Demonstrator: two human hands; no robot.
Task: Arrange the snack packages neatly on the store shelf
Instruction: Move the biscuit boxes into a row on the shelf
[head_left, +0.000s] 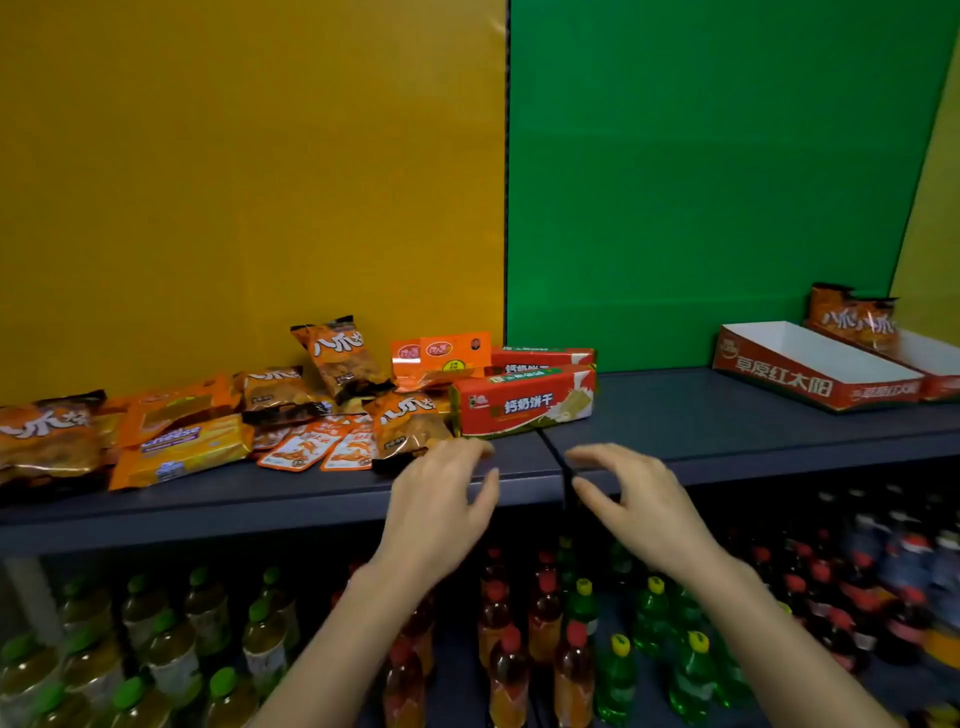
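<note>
Flat mustard-yellow back panel (249, 182) on the left, flat bright-green back panel (717, 171) on the right. Dark grey-blue metal shelf board (727, 415). Long red cardboard biscuit box (522, 408) with white lettering and a green stripe along its top. Crinkly orange-and-brown snack bags (343, 358) with white characters. Yellow-orange cheese cracker pack (182, 449), blue print. Red open cardboard display tray (810, 366), white inside, white lettering. Below, plastic drink bottles (613, 670) with green, red and yellow caps.

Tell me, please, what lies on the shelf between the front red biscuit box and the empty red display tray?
Nothing: in the head view, bare shelf separates the red biscuit box from the empty display tray.
</note>
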